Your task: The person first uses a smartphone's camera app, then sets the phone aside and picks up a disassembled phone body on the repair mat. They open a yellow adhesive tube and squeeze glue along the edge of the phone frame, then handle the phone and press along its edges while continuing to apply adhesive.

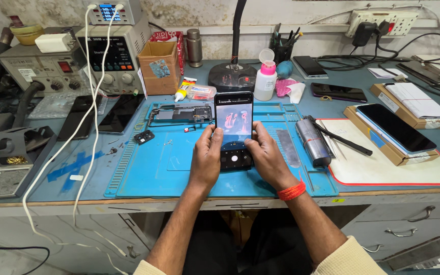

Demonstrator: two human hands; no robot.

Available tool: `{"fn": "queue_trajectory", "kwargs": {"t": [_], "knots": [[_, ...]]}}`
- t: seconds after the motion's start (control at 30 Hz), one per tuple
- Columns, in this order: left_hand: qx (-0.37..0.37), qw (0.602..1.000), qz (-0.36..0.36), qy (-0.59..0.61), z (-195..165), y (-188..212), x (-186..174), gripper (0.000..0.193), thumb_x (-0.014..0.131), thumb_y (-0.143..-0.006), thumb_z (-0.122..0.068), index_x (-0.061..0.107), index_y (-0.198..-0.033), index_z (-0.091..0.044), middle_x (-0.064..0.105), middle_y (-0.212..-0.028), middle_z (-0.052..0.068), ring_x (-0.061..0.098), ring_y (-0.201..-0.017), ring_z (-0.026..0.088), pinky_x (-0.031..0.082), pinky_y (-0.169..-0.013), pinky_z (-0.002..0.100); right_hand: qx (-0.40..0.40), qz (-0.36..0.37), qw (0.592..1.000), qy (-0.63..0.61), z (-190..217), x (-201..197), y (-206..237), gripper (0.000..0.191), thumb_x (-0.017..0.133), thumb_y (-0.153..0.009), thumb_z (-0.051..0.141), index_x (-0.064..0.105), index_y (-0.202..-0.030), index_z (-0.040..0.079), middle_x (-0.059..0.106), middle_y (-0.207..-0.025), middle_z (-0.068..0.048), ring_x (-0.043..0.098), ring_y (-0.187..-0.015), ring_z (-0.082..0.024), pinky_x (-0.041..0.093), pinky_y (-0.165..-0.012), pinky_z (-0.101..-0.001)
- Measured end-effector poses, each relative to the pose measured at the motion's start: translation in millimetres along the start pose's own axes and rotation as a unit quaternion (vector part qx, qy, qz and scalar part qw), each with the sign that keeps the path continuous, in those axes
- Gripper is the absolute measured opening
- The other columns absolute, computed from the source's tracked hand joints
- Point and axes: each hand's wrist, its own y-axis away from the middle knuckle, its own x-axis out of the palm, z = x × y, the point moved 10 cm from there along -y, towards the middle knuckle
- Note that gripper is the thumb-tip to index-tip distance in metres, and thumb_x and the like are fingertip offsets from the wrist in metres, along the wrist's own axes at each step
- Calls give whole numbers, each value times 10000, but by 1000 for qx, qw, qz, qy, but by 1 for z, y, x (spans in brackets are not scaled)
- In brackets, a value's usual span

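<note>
Nearest the bench edge, on the blue repair mat (pixel 143 178): left hand (pixel 205 155) and right hand (pixel 267 157), red thread at the right wrist, both closed around the lower half of a black smartphone (pixel 234 130) held upright just above the mat, thumbs resting by the round on-screen button. Screen lit, showing a reddish picture — apparently a camera check on the handset. Likely call for the next move: a steady hold and one light thumb press. Just right, a metal cylinder (pixel 312 142) and a black stylus (pixel 342 140). Behind the phone, a bare phone frame (pixel 179 114); farther back, a pink-capped bottle (pixel 265 79) and a bench power supply (pixel 113 56).
</note>
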Motion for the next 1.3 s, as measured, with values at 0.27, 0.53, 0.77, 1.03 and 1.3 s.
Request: {"fn": "queue_trajectory", "kwargs": {"t": [0.27,0.53,0.77,1.03,1.3], "knots": [[32,999,-2,1,-5,0,0,375,469,-1072,-347,629,-1109,-10,688,-890,23,598,-841,75,518,-733,269,10,13,1000,-22,3,6,0,326,691,-937,164,529,-1185,25,671,-943,-62,624,-790,-71,538,-673,-267],[25,1000,-6,-10,-2,0,-1,371,481,-1076,-350,631,-1078,-11,638,-839,12,550,-804,69,485,-686,272,6,-4,1000,23,4,2,1,298,662,-945,107,539,-1202,19,666,-914,-66,578,-756,-64,498,-636,-263],[9,1000,-4,-16,0,-1,-1,352,474,-1070,-339,640,-1061,-29,610,-778,-12,521,-721,50,448,-616,261,-26,2,999,19,8,0,-1,231,437,-1013,104,547,-1194,12,699,-993,-78,622,-888,-100,524,-781,-289],[23,999,6,22,3,-2,1,350,474,-1094,-325,634,-1060,-16,577,-788,-24,456,-716,52,396,-595,263,-58,2,998,21,14,0,0,240,426,-1025,127,548,-1193,6,674,-1031,-64,597,-964,-100,500,-865,-290],[26,999,-14,-21,2,-1,-3,365,486,-1070,-353,619,-1056,-14,593,-790,-12,520,-749,58,461,-629,263,7,-7,999,47,3,2,1,340,724,-931,140,563,-1204,15,621,-862,-31,515,-724,-58,457,-615,-254]]}}
